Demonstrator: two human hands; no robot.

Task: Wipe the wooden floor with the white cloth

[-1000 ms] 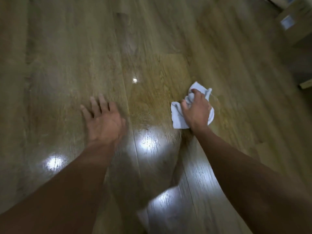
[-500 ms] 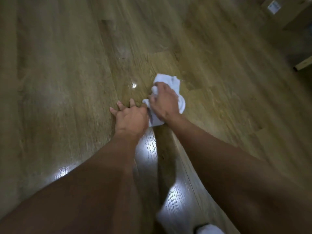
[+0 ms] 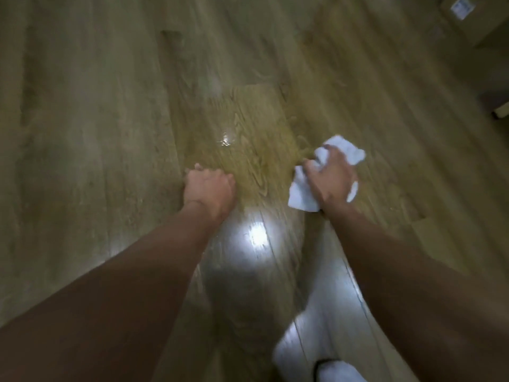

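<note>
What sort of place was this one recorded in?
Most likely an indoor room, perhaps in a home. The glossy wooden floor of long planks mirrors bright lights, a labelled cardboard box sits at the far right, and the right hand grips a white cloth against it.

The wooden floor (image 3: 104, 139) shows grain-patterned planks with bright patches of glare (image 3: 257, 234). A cardboard box (image 3: 486, 27) with a white label (image 3: 460, 7) sits top right.

Two bare hands show: one left hand (image 3: 210, 188) and one right hand (image 3: 330, 179). There is one crumpled white cloth (image 3: 301, 194), one brown wooden plank floor (image 3: 96, 133), one brown cardboard box (image 3: 473, 26) bearing one white rectangular label (image 3: 460, 6), and one blurred white object (image 3: 337, 372).
</note>
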